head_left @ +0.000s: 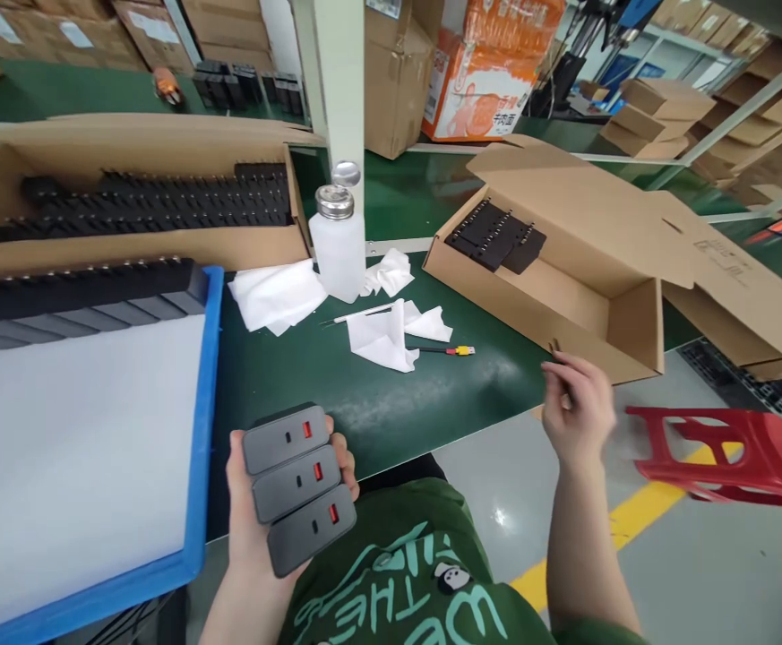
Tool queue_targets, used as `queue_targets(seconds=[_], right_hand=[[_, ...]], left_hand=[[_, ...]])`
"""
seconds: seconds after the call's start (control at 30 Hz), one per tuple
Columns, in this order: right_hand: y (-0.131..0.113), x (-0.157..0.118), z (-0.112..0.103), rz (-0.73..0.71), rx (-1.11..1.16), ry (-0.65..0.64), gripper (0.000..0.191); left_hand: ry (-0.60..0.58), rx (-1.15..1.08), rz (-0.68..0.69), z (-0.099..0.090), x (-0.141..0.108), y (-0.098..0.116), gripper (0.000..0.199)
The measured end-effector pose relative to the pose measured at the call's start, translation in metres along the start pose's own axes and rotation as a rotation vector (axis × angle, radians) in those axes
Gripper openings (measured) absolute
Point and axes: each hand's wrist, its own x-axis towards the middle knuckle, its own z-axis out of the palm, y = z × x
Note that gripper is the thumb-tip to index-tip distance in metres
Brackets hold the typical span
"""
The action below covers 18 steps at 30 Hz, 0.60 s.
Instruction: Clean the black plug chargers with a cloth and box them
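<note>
My left hand (243, 502) is wrapped round three dark grey chargers (298, 485) stacked side by side. Each one turns a face with a small dark port and a red USB port upward. Over the table's front edge, my right hand (579, 403) is closed in a pinch on a thin, dark pointed tool (554, 346), its tip just in front of the open cardboard box (491, 287). Most of that tool is hidden by the fingers. Several black pieces with metal pins (494, 235) lie at the left end of this box.
At left, a blue-rimmed white tray (209, 403) holds a row of grey chargers (81, 305). Behind it stands a carton of black parts (162, 246). A white bottle (338, 242), crumpled wipes (381, 336) and a USB cable (458, 350) occupy the table. A red stool (719, 452) stands right.
</note>
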Motion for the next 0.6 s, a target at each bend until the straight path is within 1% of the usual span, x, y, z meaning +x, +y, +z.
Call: queue_targets(seconds=[0.03, 0.07, 0.1, 0.13, 0.2, 0.27, 0.3, 0.33, 0.4, 0.47, 0.5, 0.57, 0.6], right_hand=[[-0.005, 0.007, 0.004, -0.078, 0.002, -0.177, 0.019], [-0.011, 0.014, 0.007, -0.143, 0.000, -0.317, 0.023], [-0.017, 0.021, 0.010, -0.191, -0.006, -0.408, 0.031], [-0.025, 0.027, 0.012, -0.229, -0.023, -0.446, 0.038], [-0.049, 0.034, 0.018, -0.300, -0.059, -0.416, 0.041], [-0.081, 0.034, 0.029, -0.403, -0.048, -0.375, 0.037], [-0.099, 0.032, 0.038, -0.468, -0.015, -0.389, 0.035], [-0.116, 0.029, 0.049, -0.525, 0.007, -0.432, 0.033], [-0.143, 0.024, 0.074, -0.595, 0.025, -0.510, 0.027], [-0.159, 0.023, 0.096, -0.603, 0.020, -0.530, 0.017], [-0.162, 0.023, 0.103, -0.588, 0.022, -0.514, 0.019], [-0.165, 0.026, 0.110, -0.531, 0.031, -0.437, 0.023], [-0.166, 0.027, 0.109, -0.467, 0.058, -0.364, 0.021]], left_hand=[[-0.010, -0.015, -0.004, -0.003, 0.000, 0.000, 0.065], [-0.018, -0.030, -0.005, -0.006, 0.000, 0.000, 0.065], [-0.022, -0.044, -0.002, -0.010, -0.001, 0.001, 0.064], [-0.024, -0.057, 0.005, -0.013, -0.001, 0.001, 0.064], [-0.027, -0.084, 0.027, -0.020, -0.003, 0.002, 0.063], [-0.050, -0.111, 0.040, -0.023, -0.003, 0.002, 0.063], [-0.066, -0.118, 0.041, -0.024, -0.003, 0.002, 0.062], [-0.079, -0.121, 0.039, -0.025, -0.003, 0.002, 0.062], [-0.104, -0.115, 0.035, -0.027, -0.003, 0.002, 0.063], [-0.141, -0.110, 0.031, -0.029, -0.003, 0.002, 0.064], [-0.158, -0.114, 0.030, -0.031, -0.003, 0.002, 0.065], [-0.172, -0.127, 0.034, -0.033, -0.003, 0.002, 0.065], [-0.162, -0.135, 0.040, -0.034, -0.002, 0.002, 0.065]])
